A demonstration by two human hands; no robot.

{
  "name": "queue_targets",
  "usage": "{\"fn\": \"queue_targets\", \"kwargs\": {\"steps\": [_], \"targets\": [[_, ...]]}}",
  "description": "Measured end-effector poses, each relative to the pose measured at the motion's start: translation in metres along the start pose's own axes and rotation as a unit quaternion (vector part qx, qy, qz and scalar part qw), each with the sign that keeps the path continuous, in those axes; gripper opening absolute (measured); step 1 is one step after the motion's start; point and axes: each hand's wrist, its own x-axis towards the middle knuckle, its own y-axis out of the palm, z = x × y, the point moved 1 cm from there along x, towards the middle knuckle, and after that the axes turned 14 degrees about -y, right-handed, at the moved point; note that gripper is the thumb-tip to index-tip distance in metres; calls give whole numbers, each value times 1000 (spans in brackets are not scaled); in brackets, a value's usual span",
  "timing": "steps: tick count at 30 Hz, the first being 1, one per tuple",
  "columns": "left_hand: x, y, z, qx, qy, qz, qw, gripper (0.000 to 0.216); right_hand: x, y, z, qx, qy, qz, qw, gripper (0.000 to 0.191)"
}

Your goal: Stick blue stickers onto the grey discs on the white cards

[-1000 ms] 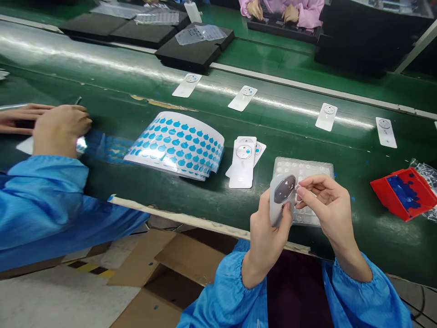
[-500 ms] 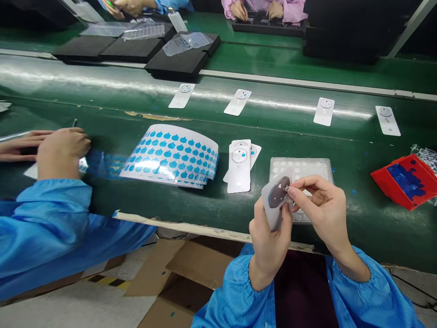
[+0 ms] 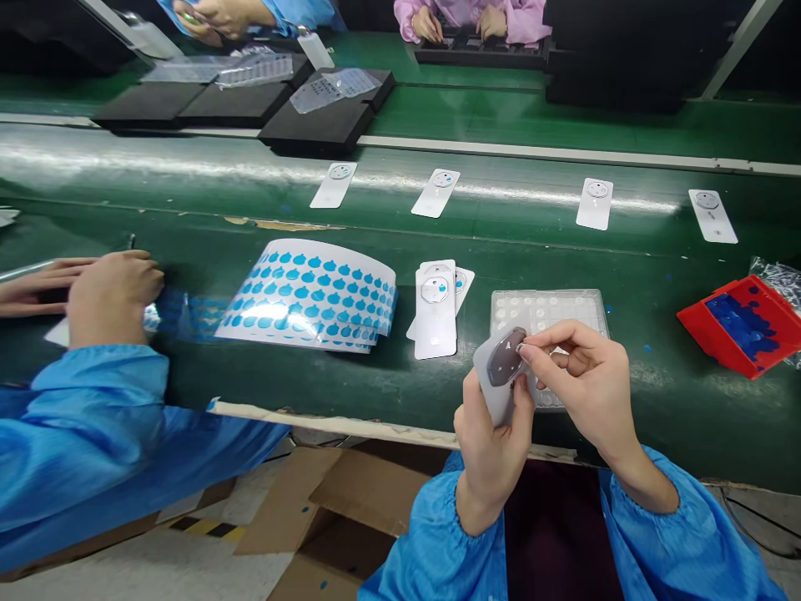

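My left hand (image 3: 494,451) grips a white rounded plate (image 3: 491,401) with a dark, roughly oval panel near its top, tilted up off the bench. The fingertips of my right hand (image 3: 581,384) are pinched together at the right edge of that panel; what they hold, if anything, is too small to make out. Behind both hands lies a clear plastic tray (image 3: 544,305) with rows of small round pieces, partly covered by them. To the left rest two overlapping white plates (image 3: 436,325), the upper one with a small blue mark.
A curled sheet of blue stickers (image 3: 306,292) lies left. On the right stands a red bin (image 3: 707,321) with blue bits, beside clear scraps. Several white plates, such as this one (image 3: 594,203), line the back. A co-worker's hand (image 3: 116,292) works at far left; others sit across.
The view has shifted slightly. My left hand still holds the plate, and my right fingertips stay pinched at the dark panel with only a slight movement.
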Motion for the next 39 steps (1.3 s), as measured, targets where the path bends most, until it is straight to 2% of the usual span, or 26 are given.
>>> {"fn": "queue_targets", "kwargs": {"steps": [6,8,11,13,16,19,21,22,23,25,27,31,34,39], "targets": [[-2,-4,4,-5,-6,8,1000,22,6,-7,-3,34,17,35,999,25],[0,-6,6,-17,-10,20,1000,20,9,-11,-7,53,24,65,996,32],[5,-10,5,-38,-35,83,995,23,13,-14,-8,40,10,125,991,27],[13,-13,-1,-47,-48,141,988,23,17,-16,-6,-17,-34,126,991,25],[40,-12,-16,-36,-52,231,971,23,31,-26,-4,-128,-111,96,981,28],[94,3,-28,0,-51,283,958,26,54,-55,-15,-206,-131,98,965,24],[143,21,-30,25,-125,273,953,31,67,-85,-33,-249,-142,67,956,28],[168,32,-28,42,-182,275,943,35,72,-101,-45,-276,-154,33,948,31],[194,45,-26,53,-205,280,936,33,75,-116,-57,-307,-168,-6,937,32],[241,74,-23,69,-223,285,930,22,78,-142,-82,-357,-195,-45,913,33],[281,103,-20,84,-224,273,932,24,78,-158,-105,-375,-204,-40,904,33],[334,143,-15,122,-203,233,943,37,77,-166,-127,-378,-186,-34,907,34],[353,147,-7,184,-198,163,949,41,77,-164,-129,-378,-154,-29,913,36],[353,121,16,301,-197,61,931,42,78,-161,-131,-372,-128,-19,919,31]]}}
